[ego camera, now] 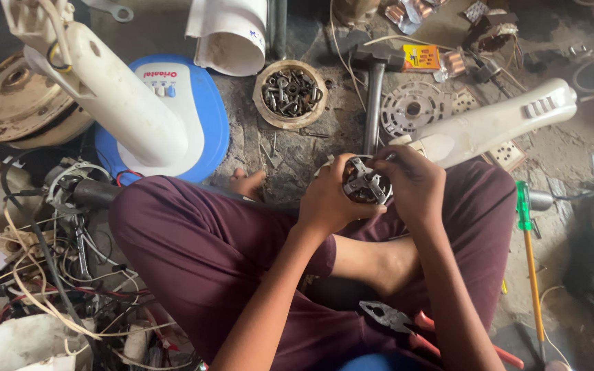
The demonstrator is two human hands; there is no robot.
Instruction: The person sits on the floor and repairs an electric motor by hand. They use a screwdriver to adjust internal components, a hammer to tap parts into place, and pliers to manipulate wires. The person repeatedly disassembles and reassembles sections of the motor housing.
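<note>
Motor housing [366,184] is being cupped by left hand [327,199], right hand [410,180] pinching its rim. Both are working just below the hammer [374,89]. Steady grip seems best here.

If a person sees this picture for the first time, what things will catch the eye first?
At the centre, the left hand and right hand grip a small metal motor part above the crossed legs. At upper left stands a white fan stand on a blue base. Beside it lies a round dish of screws, with a hammer to its right.
</note>
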